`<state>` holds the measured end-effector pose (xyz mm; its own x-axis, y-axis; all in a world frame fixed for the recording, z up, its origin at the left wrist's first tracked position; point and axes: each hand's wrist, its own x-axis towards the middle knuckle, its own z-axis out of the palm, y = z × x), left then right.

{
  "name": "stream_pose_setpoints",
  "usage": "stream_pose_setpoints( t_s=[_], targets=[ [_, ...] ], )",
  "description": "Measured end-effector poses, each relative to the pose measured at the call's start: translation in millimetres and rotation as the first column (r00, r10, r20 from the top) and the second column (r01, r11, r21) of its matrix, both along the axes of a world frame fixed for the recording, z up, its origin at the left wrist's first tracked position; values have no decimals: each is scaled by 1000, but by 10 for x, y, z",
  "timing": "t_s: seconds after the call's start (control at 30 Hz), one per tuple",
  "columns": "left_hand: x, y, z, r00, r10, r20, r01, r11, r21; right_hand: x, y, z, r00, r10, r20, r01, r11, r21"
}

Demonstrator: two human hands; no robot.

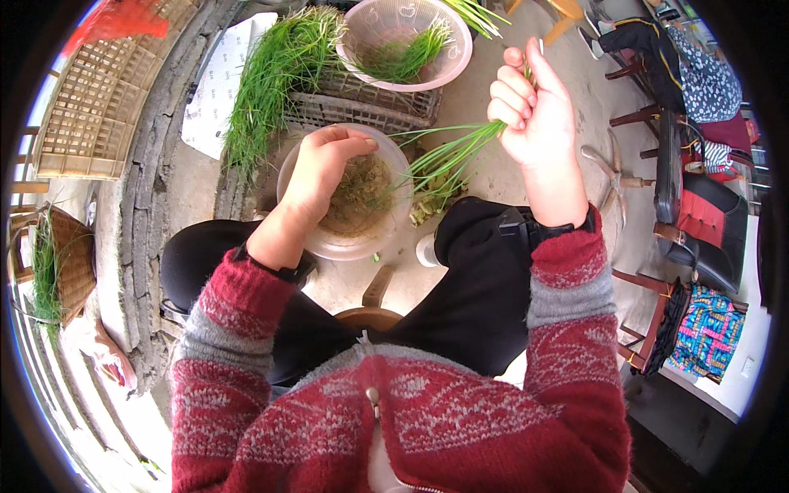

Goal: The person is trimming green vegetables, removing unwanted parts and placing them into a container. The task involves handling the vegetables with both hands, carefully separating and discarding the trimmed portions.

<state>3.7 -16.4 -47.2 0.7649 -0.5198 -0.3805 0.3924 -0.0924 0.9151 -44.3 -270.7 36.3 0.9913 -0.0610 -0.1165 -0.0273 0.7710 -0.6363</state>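
Right hand (536, 111) raised, fingers curled tight around a bunch of chives (448, 156), green ends trailing down toward the left hand. Left hand (322, 168) bent over a clear bowl (345, 246) of trimmings, fingertips pinched together inside. Beyond the left hand, a loose heap of greens (275, 74) on a dark crate (370, 107); pink bowl (450, 66) behind both hands.

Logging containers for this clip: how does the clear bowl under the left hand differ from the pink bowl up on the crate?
The clear bowl sits low by the knees, holding brownish trimmings, with the left hand reaching into it. The pink bowl rests higher on a dark crate, untouched, holding fresh green stalks. Both are round and translucent.
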Motion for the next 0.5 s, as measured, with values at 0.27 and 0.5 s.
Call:
stream_pose_setpoints(
  t_s=[0.27,0.5],
  targets=[
    [92,51,-88,991,-66,116,28,953,302,-4,52,70,996,70,59,-73,996,46],
    [-2,-15,84,549,-35,835,-263,941,212,-10,139,82,961,248,123,-258,963,73]
  ],
)
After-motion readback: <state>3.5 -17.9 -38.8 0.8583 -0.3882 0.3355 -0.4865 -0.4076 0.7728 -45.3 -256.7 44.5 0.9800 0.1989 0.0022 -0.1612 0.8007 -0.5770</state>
